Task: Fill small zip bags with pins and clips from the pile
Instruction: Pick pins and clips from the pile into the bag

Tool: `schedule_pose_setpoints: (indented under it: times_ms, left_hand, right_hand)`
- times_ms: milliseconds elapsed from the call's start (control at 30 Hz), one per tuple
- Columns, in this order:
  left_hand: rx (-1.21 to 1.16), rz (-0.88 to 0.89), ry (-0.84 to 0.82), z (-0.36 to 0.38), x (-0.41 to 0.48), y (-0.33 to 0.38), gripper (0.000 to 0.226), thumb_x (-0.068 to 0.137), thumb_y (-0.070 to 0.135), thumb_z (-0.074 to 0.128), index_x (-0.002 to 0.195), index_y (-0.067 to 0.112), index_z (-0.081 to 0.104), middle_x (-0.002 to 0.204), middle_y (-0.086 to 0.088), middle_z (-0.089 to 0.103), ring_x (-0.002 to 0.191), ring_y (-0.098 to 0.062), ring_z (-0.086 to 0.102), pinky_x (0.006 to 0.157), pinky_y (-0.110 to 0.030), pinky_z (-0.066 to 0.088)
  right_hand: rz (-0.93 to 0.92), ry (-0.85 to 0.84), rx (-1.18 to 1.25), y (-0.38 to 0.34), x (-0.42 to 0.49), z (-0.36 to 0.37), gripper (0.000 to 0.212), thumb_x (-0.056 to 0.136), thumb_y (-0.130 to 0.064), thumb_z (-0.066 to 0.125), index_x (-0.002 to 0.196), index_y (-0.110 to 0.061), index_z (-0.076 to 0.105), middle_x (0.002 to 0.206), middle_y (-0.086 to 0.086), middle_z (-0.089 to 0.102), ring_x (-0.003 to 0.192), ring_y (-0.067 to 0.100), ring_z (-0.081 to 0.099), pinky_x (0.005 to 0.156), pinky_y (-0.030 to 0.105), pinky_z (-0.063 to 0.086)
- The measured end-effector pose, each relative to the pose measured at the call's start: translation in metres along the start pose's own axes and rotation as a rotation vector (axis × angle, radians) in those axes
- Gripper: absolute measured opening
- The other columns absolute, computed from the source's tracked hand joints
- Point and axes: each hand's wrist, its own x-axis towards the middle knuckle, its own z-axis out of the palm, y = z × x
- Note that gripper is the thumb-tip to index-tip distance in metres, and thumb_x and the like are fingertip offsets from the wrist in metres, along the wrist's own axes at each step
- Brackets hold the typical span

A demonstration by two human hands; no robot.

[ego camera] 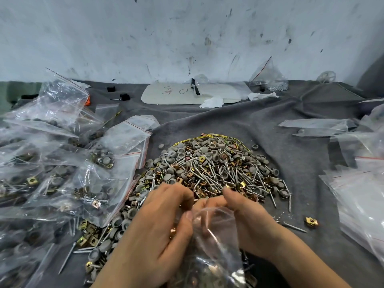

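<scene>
Clear plastic, thin and crinkled: a small bag sits at the near edge of the grey cloth, held up between both hands. The left hand pinches the left side of its mouth with curled fingers and thumb. The right hand grips the right side, fingers folded over the rim. The two hands are close together, and the mouth gapes between them.

The bag's long axis runs from that mouth back toward the person, and the opening faces away. The pile of screws, grey caps and brass clips lies straight ahead in the middle of the cloth, its near edge just beyond the fingertips. Both hands are about equally near it. The right forefinger seems to reach a little further in, so that hand looks the likelier to pick while the left keeps the mouth open.

Filled bags crowd the left edge; empty bags lie along the right edge.
</scene>
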Motion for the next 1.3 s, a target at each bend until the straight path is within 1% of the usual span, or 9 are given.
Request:
schedule_pose_setpoints:
  times_ms: [67,167,367,600,800,900,1033,1100,1300]
  left_hand:
    - [-0.106,0.054,-0.004,-0.001,-0.003,0.0,0.045,0.092,0.005,0.059,0.055,0.024,0.042,0.067,0.002,0.043,0.059,-0.009,0.043,0.081,-0.035,0.046]
    - [-0.03,0.341,0.41,-0.003,-0.019,0.025,0.017,0.084,0.017,0.059,0.086,0.03,0.048,0.074,0.01,0.057,0.069,-0.008,0.059,0.063,-0.021,0.052]
    - [-0.05,0.383,0.411,-0.005,-0.021,0.025,0.03,0.09,0.048,0.046,0.117,0.036,0.052,0.096,0.022,0.059,0.092,0.005,0.06,0.076,-0.003,0.042]
    - [-0.086,0.391,0.328,-0.006,-0.021,0.027,0.028,0.088,0.045,0.052,0.1,0.026,0.067,0.088,0.016,0.066,0.083,-0.004,0.064,0.068,-0.016,0.049]
    - [-0.29,0.241,0.291,-0.006,-0.023,0.028,0.018,0.079,0.047,0.07,0.089,0.032,0.07,0.086,0.012,0.068,0.076,-0.011,0.065,0.065,-0.033,0.053]
    - [-0.332,0.194,0.325,-0.006,-0.023,0.028,0.02,0.077,0.052,0.061,0.087,0.035,0.066,0.082,0.013,0.065,0.071,-0.008,0.062,0.058,-0.023,0.052]
    - [-0.346,0.155,0.417,-0.006,-0.024,0.026,0.031,0.071,0.053,0.051,0.076,0.026,0.066,0.083,0.01,0.065,0.076,-0.012,0.064,0.067,-0.033,0.056]
    - [-0.273,0.159,0.483,-0.007,-0.023,0.025,0.032,0.074,0.053,0.048,0.078,0.027,0.064,0.084,0.01,0.063,0.075,-0.015,0.063,0.066,-0.041,0.055]
    - [-0.201,0.171,0.515,-0.006,-0.02,0.026,0.02,0.079,0.044,0.05,0.08,0.027,0.062,0.092,0.016,0.058,0.084,-0.003,0.06,0.066,-0.008,0.047]
  right_hand:
    - [-0.063,0.05,-0.051,-0.001,0.001,0.004,0.034,0.07,-0.045,0.077,0.078,-0.011,0.074,0.096,0.011,0.061,0.08,0.019,0.059,0.075,0.032,0.049]
    - [-0.171,0.168,-0.066,-0.001,0.001,0.003,0.012,0.073,-0.019,0.069,0.07,-0.008,0.071,0.1,0.007,0.067,0.08,0.015,0.063,0.072,0.027,0.054]
    - [-0.263,0.172,-0.067,0.001,0.001,0.001,0.011,0.071,-0.016,0.069,0.07,-0.005,0.066,0.091,0.007,0.064,0.078,0.016,0.059,0.071,0.027,0.049]
    - [-0.275,0.175,-0.162,0.001,-0.002,0.0,0.003,0.068,-0.02,0.066,0.069,-0.017,0.068,0.077,-0.001,0.061,0.065,0.016,0.05,0.06,0.028,0.039]
    - [-0.303,0.15,-0.093,0.0,-0.004,-0.001,0.022,0.068,-0.01,0.058,0.086,-0.016,0.069,0.068,0.0,0.063,0.057,0.009,0.054,0.054,0.019,0.044]
    - [-0.398,0.366,-0.082,-0.006,-0.004,-0.006,0.019,0.068,-0.012,0.055,0.08,-0.014,0.069,0.071,0.003,0.062,0.06,0.012,0.055,0.055,0.021,0.046]
    - [-0.369,0.99,-0.908,-0.008,-0.003,-0.027,0.014,0.085,-0.012,0.063,0.078,-0.024,0.067,0.076,-0.007,0.065,0.07,0.008,0.059,0.071,0.031,0.051]
    - [-0.234,0.995,-1.217,-0.004,0.001,-0.031,0.008,0.083,-0.019,0.07,0.082,-0.025,0.065,0.081,-0.016,0.061,0.083,0.007,0.056,0.081,0.03,0.047]
    - [-0.145,0.967,-1.453,0.005,0.006,-0.034,0.011,0.083,-0.037,0.069,0.087,-0.026,0.065,0.089,-0.013,0.057,0.098,0.011,0.042,0.085,0.024,0.032]
